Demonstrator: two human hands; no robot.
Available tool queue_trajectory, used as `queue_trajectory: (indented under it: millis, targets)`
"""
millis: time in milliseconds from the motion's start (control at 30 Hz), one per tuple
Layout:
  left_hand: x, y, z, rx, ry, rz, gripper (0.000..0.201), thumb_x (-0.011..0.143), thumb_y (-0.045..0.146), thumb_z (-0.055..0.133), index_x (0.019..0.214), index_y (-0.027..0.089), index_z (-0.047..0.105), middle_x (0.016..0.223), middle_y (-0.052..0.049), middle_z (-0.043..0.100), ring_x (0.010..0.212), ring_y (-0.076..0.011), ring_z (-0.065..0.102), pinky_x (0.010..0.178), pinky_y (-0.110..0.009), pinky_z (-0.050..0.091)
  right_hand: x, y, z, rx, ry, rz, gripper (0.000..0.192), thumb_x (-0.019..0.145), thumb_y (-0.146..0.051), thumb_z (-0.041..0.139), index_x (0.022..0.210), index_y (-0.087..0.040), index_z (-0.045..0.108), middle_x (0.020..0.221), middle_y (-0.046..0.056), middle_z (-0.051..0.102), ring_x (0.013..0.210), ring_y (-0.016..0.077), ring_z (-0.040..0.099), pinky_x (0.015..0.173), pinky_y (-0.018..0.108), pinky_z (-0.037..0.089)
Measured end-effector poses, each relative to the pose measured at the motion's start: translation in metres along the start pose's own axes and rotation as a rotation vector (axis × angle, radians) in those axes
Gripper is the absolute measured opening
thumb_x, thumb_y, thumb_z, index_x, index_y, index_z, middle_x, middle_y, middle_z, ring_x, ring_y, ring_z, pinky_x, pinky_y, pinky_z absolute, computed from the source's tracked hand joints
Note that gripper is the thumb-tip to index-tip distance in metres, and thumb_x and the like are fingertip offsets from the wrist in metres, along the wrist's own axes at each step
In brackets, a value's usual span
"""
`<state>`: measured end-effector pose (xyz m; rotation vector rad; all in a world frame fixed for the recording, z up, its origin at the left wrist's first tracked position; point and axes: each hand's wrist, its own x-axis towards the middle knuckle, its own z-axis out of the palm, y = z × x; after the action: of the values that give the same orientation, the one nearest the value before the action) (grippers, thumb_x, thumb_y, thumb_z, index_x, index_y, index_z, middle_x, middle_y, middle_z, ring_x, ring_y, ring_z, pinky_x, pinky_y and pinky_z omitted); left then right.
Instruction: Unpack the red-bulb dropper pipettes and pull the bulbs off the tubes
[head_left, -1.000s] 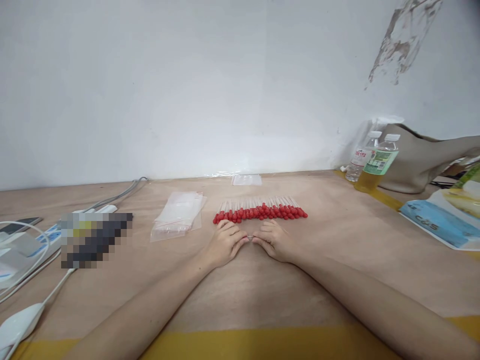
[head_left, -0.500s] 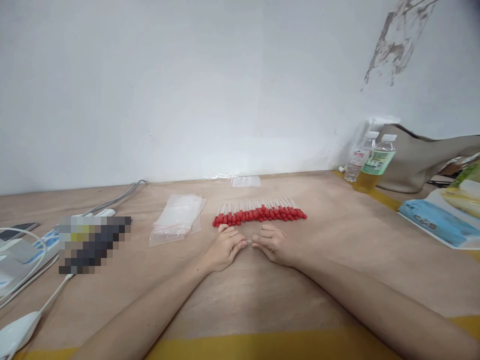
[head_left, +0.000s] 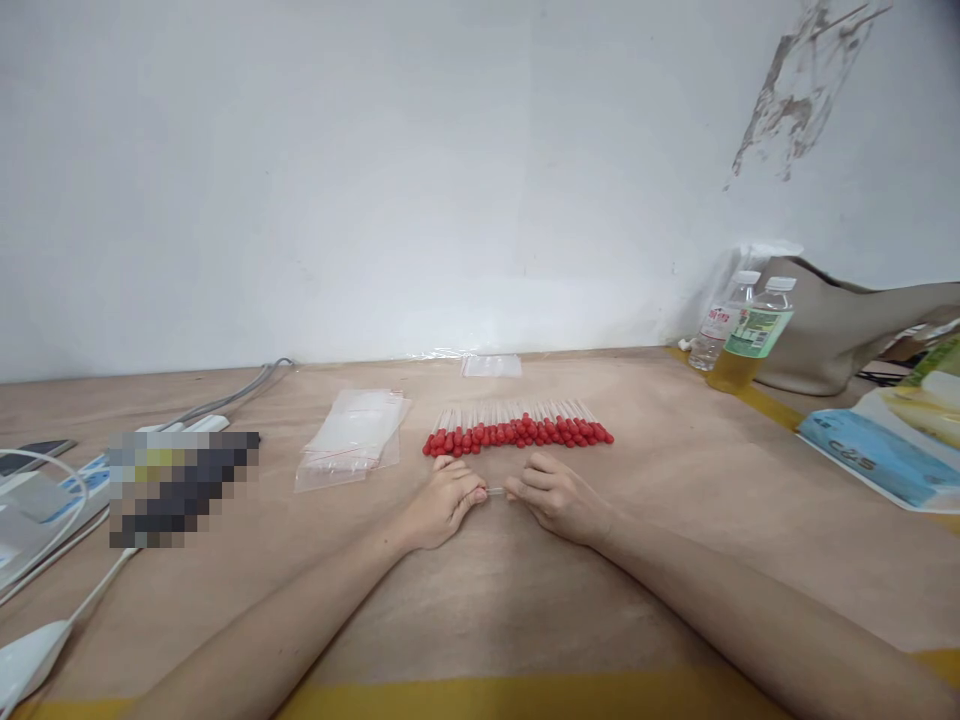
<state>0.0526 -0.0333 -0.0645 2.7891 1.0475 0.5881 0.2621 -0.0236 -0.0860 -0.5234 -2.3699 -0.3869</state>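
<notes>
Between my hands runs a thin clear glass tube (head_left: pixel 496 491), seemingly a dropper like those lying in front of me. My left hand (head_left: pixel 442 507) pinches its left end, where a trace of red shows at the fingertips. The right end is pinched by my right hand (head_left: pixel 561 497), its fingers curled; most of the dropper is hidden in the fingers. Just beyond both hands lies a long row of glass droppers (head_left: pixel 517 433), their red rubber bulbs towards me and clear stems pointing to the wall.
Left of the row is a stack of clear zip bags (head_left: pixel 352 435); another bag (head_left: pixel 491 366) lies by the wall. A power strip (head_left: pixel 202 428) with cables sits far left. Two bottles (head_left: pixel 750 335), a grey bag (head_left: pixel 806 330) and a blue tissue pack (head_left: pixel 870 455) are at right.
My fingertips have drawn slightly apart, so a little more of the clear tube shows between them. The row of droppers and the bags stay in place.
</notes>
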Motion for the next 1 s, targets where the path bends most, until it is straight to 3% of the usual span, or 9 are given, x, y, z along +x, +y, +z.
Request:
queue_trajectory:
  millis: [167,267,433,533,633,800,900,1000]
  targets:
    - [-0.001,-0.004,0.000,-0.004,0.003,-0.013,0.030,0.091,0.028,0.027,0.072,0.018,0.047,0.071,0.000,0.055,0.074,-0.0145,0.047,0.077,-0.032,0.031,-0.005,0.004,0.001,0.023,0.006,0.011,0.022,0.085,-0.012,0.038,0.092,-0.013,0.059,0.061,0.003,0.048,0.064,0.0146,0.038,0.057,0.027,0.033]
    - [-0.007,-0.011,-0.002,0.002,0.053,-0.067,0.030,0.090,0.028,0.025,0.071,0.018,0.047,0.072,-0.001,0.054,0.073,-0.0150,0.047,0.075,-0.032,0.033,-0.011,0.009,-0.003,0.039,0.020,0.100,0.021,0.085,-0.015,0.040,0.095,-0.015,0.060,0.062,0.004,0.050,0.065,0.0152,0.039,0.058,0.028,0.035]
    - [-0.016,-0.015,-0.010,-0.074,0.171,-0.220,0.029,0.090,0.030,0.025,0.082,0.018,0.049,0.078,-0.002,0.053,0.075,-0.0147,0.050,0.070,-0.027,0.039,-0.014,0.013,-0.006,0.096,0.046,0.367,0.025,0.085,-0.018,0.041,0.105,-0.018,0.056,0.081,0.006,0.058,0.072,0.0164,0.045,0.068,0.032,0.040]
    - [-0.015,-0.021,-0.023,-0.035,0.311,-0.341,0.029,0.090,0.030,0.024,0.093,0.020,0.051,0.088,-0.003,0.054,0.085,-0.0160,0.051,0.077,-0.028,0.039,-0.012,0.013,-0.002,0.123,0.025,0.435,0.029,0.085,-0.015,0.037,0.110,-0.019,0.052,0.084,0.006,0.057,0.075,0.0169,0.048,0.069,0.032,0.041]
    - [-0.014,-0.041,-0.039,0.119,0.389,-0.475,0.030,0.088,0.028,0.025,0.099,0.019,0.051,0.089,-0.005,0.053,0.089,-0.0182,0.051,0.080,-0.030,0.040,-0.009,0.013,0.003,0.105,0.039,0.468,0.022,0.083,-0.014,0.036,0.098,-0.018,0.053,0.079,0.005,0.057,0.074,0.0167,0.049,0.067,0.030,0.041]
    - [-0.013,-0.076,-0.048,0.459,0.259,-0.549,0.028,0.082,0.019,0.032,0.103,0.014,0.050,0.084,-0.009,0.056,0.082,-0.0222,0.054,0.072,-0.032,0.040,-0.002,0.010,0.007,-0.053,-0.015,0.365,0.016,0.080,-0.012,0.038,0.072,-0.016,0.052,0.067,0.005,0.053,0.065,0.0161,0.046,0.061,0.028,0.036]
    - [-0.010,-0.078,-0.040,0.554,0.218,-0.532,0.026,0.082,0.021,0.036,0.103,0.013,0.048,0.080,-0.010,0.060,0.080,-0.0251,0.055,0.070,-0.035,0.038,0.001,0.008,0.006,-0.068,-0.044,0.328,0.017,0.080,-0.012,0.039,0.071,-0.016,0.053,0.068,0.005,0.053,0.065,0.0154,0.045,0.062,0.028,0.035]
    - [-0.005,-0.076,-0.030,0.607,0.188,-0.515,0.019,0.081,0.024,0.039,0.089,0.014,0.053,0.071,-0.010,0.061,0.078,-0.0268,0.056,0.069,-0.037,0.038,0.001,0.006,0.005,0.022,-0.081,0.344,0.011,0.079,-0.017,0.044,0.074,-0.016,0.054,0.070,0.004,0.052,0.068,0.0148,0.045,0.064,0.027,0.036]
